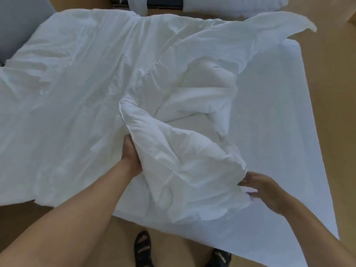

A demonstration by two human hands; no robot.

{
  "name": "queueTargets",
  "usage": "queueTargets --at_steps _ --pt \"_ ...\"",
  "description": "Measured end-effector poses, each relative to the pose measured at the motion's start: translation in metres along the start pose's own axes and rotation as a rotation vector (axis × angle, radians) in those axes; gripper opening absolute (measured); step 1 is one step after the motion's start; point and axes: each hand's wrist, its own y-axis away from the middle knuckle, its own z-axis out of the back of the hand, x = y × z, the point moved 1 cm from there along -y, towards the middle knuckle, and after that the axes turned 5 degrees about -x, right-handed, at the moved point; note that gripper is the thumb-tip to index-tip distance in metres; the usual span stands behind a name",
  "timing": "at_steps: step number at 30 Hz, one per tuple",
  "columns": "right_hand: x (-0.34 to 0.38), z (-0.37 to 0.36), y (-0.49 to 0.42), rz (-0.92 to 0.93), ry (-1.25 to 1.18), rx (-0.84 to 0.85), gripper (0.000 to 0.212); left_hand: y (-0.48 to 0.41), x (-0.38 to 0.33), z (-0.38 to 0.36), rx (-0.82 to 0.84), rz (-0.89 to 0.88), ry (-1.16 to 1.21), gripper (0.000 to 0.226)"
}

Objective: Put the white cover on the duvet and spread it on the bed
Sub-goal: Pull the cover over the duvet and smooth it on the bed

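White thin-fabric duvet cover (pixel 77 83) lies crumpled across the left and far part of the white-sheeted mattress (pixel 279 112). Thick white padded duvet (pixel 192 105) sits bunched at the centre, its near fold raised. Left hand (pixel 132 154) grips the fold's left edge, fingers hidden under the fabric. Right hand (pixel 264 186) pinches its right corner. Black sandals (pixel 142 247) stand on the tan floor (pixel 327 74).

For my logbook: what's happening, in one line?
left hand grips puffy white fabric duvet | right hand pinches its edge | duvet bunched on white bed
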Motion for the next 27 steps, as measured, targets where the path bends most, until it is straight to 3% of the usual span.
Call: queueTargets --at_steps 2,4,7,11,13,15,17,19,21,23,25,27 --pt "0.016 0.001 -0.016 0.033 -0.161 -0.273 0.053 0.007 0.005 -0.014 -0.092 -0.068 -0.019 0.058" --pt "0.043 -0.012 -0.032 0.079 -0.093 -0.420 0.045 0.016 0.016 -0.028 -0.150 -0.089 -0.152 0.072" --pt "0.073 -0.036 -0.051 0.034 0.078 -0.318 0.059 0.031 0.026 -0.053 -0.289 -0.228 -0.490 0.053" --pt "0.063 -0.038 -0.054 -0.167 0.151 -0.091 0.055 0.057 0.022 -0.075 -0.216 -0.336 -0.681 0.051" --pt "0.052 -0.029 -0.044 -0.235 -0.049 -0.018 0.047 0.070 0.011 -0.080 -0.174 -0.338 -0.743 0.053" --pt "0.052 -0.014 -0.030 -0.214 -0.353 -0.048 0.023 0.083 -0.003 -0.088 -0.121 -0.349 -0.787 0.058" --pt "0.062 0.005 -0.014 -0.125 -0.706 -0.020 0.017 0.094 -0.017 -0.103 -0.024 -0.361 -0.870 0.060" --pt "0.084 0.020 0.009 0.041 -0.845 -0.049 0.016 0.100 -0.026 -0.122 0.089 -0.370 -0.968 0.059" --pt "0.090 0.024 0.020 0.155 -0.613 -0.219 0.014 0.103 -0.025 -0.143 0.178 -0.365 -1.042 0.059" --pt "0.074 0.011 0.012 0.119 -0.246 -0.370 0.016 0.104 -0.013 -0.154 0.238 -0.345 -1.110 0.057" --pt "0.045 -0.008 -0.005 -0.040 -0.014 -0.406 0.040 0.099 0.005 -0.153 0.275 -0.308 -1.164 0.056" --pt "0.015 -0.019 -0.026 -0.214 -0.063 -0.362 0.069 0.092 0.023 -0.146 0.305 -0.281 -1.206 0.059"
